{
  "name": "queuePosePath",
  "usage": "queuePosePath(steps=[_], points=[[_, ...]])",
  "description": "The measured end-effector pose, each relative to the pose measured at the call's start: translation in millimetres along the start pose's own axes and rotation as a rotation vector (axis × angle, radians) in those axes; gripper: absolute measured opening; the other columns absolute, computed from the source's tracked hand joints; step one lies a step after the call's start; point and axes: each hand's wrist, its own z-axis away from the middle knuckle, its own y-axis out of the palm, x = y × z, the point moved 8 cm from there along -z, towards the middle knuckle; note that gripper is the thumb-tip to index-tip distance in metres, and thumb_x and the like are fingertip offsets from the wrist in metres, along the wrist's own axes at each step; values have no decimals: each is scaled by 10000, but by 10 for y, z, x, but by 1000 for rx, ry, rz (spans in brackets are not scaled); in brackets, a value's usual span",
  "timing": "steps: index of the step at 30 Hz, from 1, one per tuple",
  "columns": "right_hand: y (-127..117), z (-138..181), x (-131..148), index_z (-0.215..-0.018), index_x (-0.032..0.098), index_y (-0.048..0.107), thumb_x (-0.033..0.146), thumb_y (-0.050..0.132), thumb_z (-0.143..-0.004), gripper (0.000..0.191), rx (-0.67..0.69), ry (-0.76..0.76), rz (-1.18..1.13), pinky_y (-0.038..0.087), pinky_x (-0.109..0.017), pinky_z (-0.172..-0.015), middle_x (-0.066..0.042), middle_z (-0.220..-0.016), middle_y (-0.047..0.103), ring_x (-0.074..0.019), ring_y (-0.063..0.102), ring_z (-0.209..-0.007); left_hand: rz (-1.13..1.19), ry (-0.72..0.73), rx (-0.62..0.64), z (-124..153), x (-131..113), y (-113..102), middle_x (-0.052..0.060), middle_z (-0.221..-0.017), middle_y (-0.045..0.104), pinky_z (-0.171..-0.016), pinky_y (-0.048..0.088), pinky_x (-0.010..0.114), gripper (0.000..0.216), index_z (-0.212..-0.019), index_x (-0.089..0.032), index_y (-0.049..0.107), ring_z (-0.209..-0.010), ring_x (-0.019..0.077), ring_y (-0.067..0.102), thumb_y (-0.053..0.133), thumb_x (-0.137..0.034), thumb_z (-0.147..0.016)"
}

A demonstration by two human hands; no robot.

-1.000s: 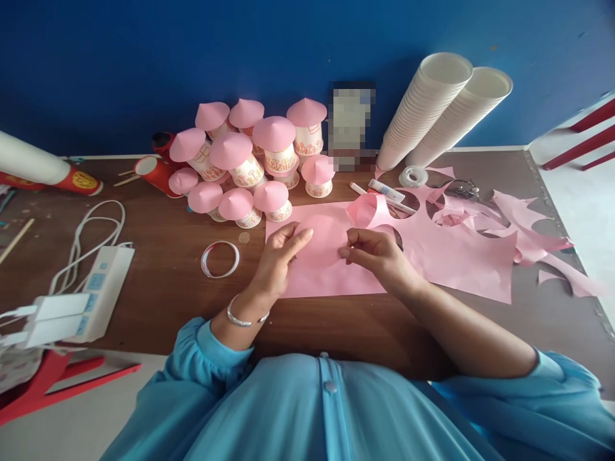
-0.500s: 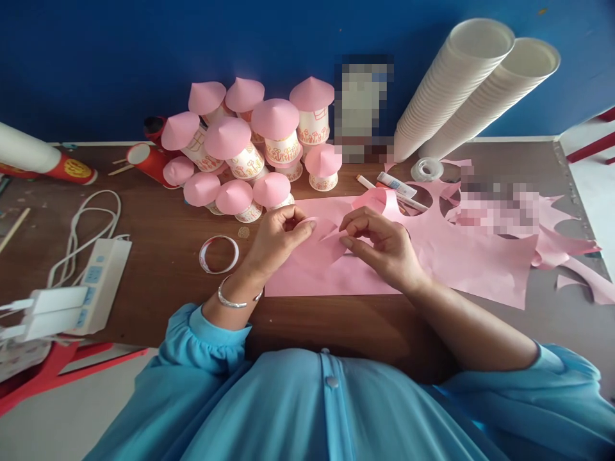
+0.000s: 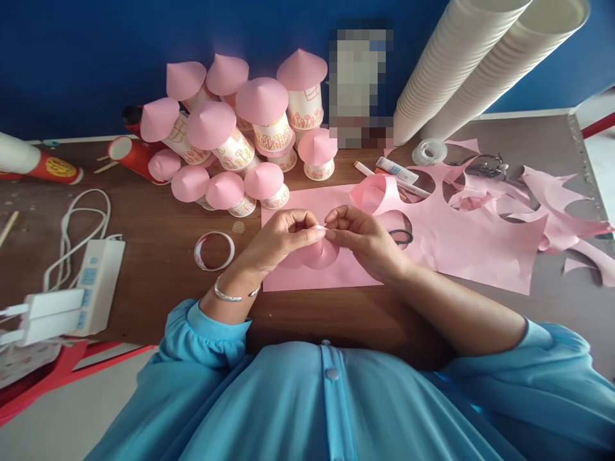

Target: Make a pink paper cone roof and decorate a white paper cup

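Pink paper circle (image 3: 314, 253) curled and pinched between fingers of left hand (image 3: 281, 237) and right hand (image 3: 365, 240).

I count thirteen pink-roofed cups (image 3: 262, 121) by my desk's far edge. Two white cup stacks (image 3: 461, 64) lean at its far right corner.

A craft workspace is shown: a brown table (image 3: 158, 224) is set against a blue wall (image 3: 96, 57) and is crowded with cone-roofed cup houses (image 3: 235, 137), stacked paper cups (image 3: 461, 70), cut pink paper (image 3: 471, 237), a tape roll (image 3: 429, 152), scissors (image 3: 485, 168) and a glue tube (image 3: 396, 171).
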Motion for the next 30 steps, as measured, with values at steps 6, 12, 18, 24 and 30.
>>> queuePosePath(steps=[6, 12, 18, 24, 30], points=[[-56, 2, -16, -995, 199, 672, 408, 921, -711, 431, -48, -22, -69, 416, -242, -600, 35, -772, 634, -103, 531, -665, 72, -33, 5, 19, 39, 26, 23, -721, 672, -622, 411, 258, 348, -717, -175, 726, -655, 127, 529, 744, -491, -862], [-138, 10, -24, -982, 210, 655, 416, 922, -704, 437, -126, -20, -124, 416, -245, -581, 41, -765, 634, -102, 529, -640, 213, -75, 15, 59, 137, 82, 43, -948, 769, -781, 552, 286, 348, -1000, -199, 814, -850, 185, 677, 889, -393, -721], [-126, 1, -40, -948, 201, 674, 379, 937, -674, 420, -122, 23, -184, 386, -236, -577, 45, -763, 624, -91, 502, -637, 273, -84, 29, 63, 180, 94, 52, -951, 786, -842, 576, 306, 320, -968, -192, 820, -886, 193, 700, 907, -334, -694], [-131, 9, -29, -955, 211, 684, 396, 939, -666, 428, -117, 31, -182, 386, -246, -574, 49, -750, 608, -100, 496, -636, 256, -89, 42, 60, 182, 83, 52, -941, 785, -840, 573, 317, 313, -986, -197, 815, -896, 207, 702, 888, -328, -711], [-127, 27, 14, -995, 220, 654, 435, 925, -702, 453, -100, -11, -140, 414, -251, -584, 54, -754, 608, -101, 530, -634, 301, -72, -33, 52, 206, -20, 39, -869, 758, -769, 531, 299, 241, -867, -195, 798, -796, 184, 655, 870, -359, -706]])
